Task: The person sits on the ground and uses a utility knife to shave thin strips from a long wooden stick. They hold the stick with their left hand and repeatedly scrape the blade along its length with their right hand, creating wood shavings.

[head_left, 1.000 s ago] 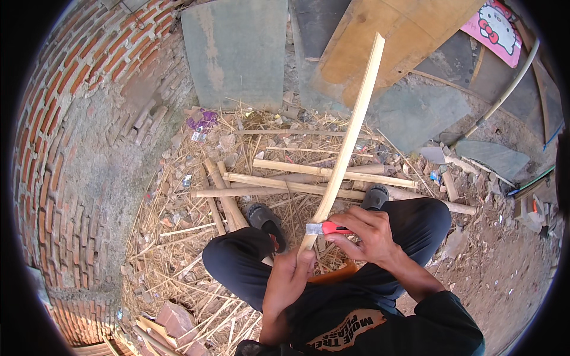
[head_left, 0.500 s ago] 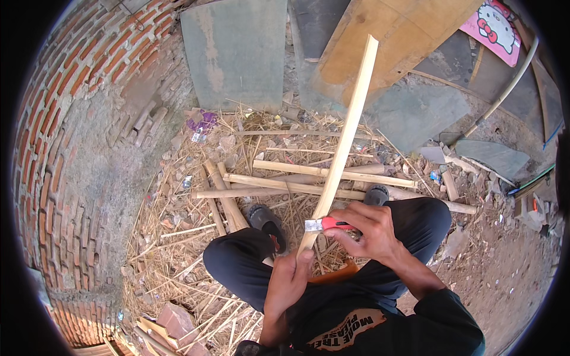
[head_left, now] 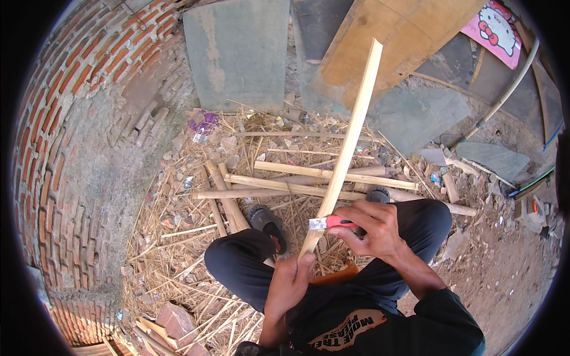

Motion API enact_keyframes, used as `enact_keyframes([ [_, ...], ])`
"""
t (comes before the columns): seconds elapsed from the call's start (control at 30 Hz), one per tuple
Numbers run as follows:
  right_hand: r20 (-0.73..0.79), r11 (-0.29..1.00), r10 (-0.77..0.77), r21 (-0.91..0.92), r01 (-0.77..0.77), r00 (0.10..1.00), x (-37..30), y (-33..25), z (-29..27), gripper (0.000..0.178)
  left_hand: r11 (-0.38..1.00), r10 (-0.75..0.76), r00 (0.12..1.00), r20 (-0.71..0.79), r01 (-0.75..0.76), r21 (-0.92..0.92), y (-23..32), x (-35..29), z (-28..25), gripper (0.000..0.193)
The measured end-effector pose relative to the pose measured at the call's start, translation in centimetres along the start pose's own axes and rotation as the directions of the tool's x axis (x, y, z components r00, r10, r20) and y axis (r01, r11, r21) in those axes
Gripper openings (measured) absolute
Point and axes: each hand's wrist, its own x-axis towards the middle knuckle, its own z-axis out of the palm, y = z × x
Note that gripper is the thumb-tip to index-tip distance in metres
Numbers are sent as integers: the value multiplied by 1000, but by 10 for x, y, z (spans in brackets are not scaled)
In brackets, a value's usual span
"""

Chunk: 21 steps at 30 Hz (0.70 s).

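The left hand is gripping a pale strip by its lower end above straw litter, while the right hand is holding a red-handled cutter across it — seemingly shaving, the next stroke calling for even pressure.

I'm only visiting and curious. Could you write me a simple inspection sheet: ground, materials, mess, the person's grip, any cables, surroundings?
Surface: earthen ground, strewn with straw-like slivers around the feet.
Job's things: one long pale strip, slanting up and away; the blade of a red-handled knife lies across its lower part.
Clutter: split lengths and round poles beyond the feet; a purple wrapper.
Grips: left grip holds the strip's near end; right grip holds the knife.
Cables: none certain; a thin blue cord-like piece, far right.
Surroundings: brick wall left; grey board ahead.
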Motion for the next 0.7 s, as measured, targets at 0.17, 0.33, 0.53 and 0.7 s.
enact_keyframes([
  [0.17,-3,1000,-12,-20,11,1000,-1,2,1,30,1000,-6,1000,13,7,-13,-1,-1,-1,57],
  [0.33,-6,999,-23,-31,22,1000,0,2,-1,30,1000,-9,1000,15,10,-19,-2,-3,0,57],
  [0.53,3,998,-35,-43,35,999,5,4,-4,30,1000,-22,1000,0,22,5,2,-6,-1,56],
  [0.7,-5,998,-41,-43,41,999,5,4,-3,30,1000,-15,1000,3,15,23,0,-7,-3,57],
])
